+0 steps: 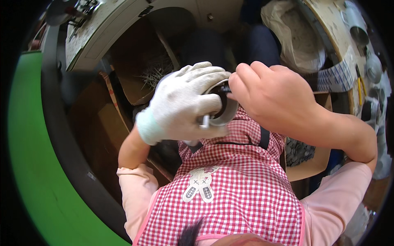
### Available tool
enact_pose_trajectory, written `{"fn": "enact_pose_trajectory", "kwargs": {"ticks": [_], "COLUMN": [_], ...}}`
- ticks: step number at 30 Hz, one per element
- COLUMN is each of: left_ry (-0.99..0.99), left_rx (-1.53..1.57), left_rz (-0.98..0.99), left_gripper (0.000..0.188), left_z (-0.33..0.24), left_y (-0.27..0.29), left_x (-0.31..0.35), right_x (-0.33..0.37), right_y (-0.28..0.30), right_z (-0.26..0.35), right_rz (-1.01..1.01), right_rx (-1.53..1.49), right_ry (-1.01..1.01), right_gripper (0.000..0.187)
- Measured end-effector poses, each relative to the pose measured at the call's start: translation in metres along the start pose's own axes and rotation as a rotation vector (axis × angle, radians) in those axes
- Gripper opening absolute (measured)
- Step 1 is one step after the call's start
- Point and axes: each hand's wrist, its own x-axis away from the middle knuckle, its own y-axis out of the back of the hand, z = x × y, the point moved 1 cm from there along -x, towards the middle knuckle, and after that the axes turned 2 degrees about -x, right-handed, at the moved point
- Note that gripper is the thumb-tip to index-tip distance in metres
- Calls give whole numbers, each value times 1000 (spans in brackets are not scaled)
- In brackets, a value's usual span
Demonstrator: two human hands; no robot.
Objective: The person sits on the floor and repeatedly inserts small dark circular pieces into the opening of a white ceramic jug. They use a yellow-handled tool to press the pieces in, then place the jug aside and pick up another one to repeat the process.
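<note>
Both hands meet just above the middle of the view, closed together around one small part. Gloved in white knit, the left hand wraps firmly round a short metal ring, a silvery cylinder with a dark bore, so that only its right-hand rim and a small lug at its lower edge show beyond the glove. Bare, the right hand comes in from 3 o'clock and its curled fingers pinch at the ring's open mouth, touching the rim at about 1 o'clock of the part; what, if anything, they hold there is hidden. Seen this way, the ring's axis runs roughly from 9 to 3 o'clock, with the open end facing the bare hand, so the left hand carries the part while the right works at its face. All of this hangs over a red-and-white checked apron, close to the chest. Toward 11 o'clock an open cardboard box holds a heap of thin pale slivers, under the edge of a worn bench. Toward 1 o'clock sits a pale sack, and further metal rings stand on a second bench at 2 o'clock.
</note>
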Motion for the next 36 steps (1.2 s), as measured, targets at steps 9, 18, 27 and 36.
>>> {"fn": "enact_pose_trajectory", "kwargs": {"ticks": [9,18,27,36], "left_ry": [79,30,7,147], "left_rx": [-328,-488,-493,-546], "left_rz": [-11,-122,-120,-249], "left_gripper": [33,34,33,20], "left_z": [-25,-13,-14,2], "left_y": [-61,-75,-80,-73], "left_x": [5,37,51,71], "right_x": [9,19,10,-13], "right_y": [-23,-32,-50,-66], "right_z": [-11,8,16,44], "right_rz": [654,946,1001,955], "right_rx": [-1074,-1449,-1459,-2178], "right_ry": [-673,-815,-546,-877], "right_gripper": [45,50,50,40]}}
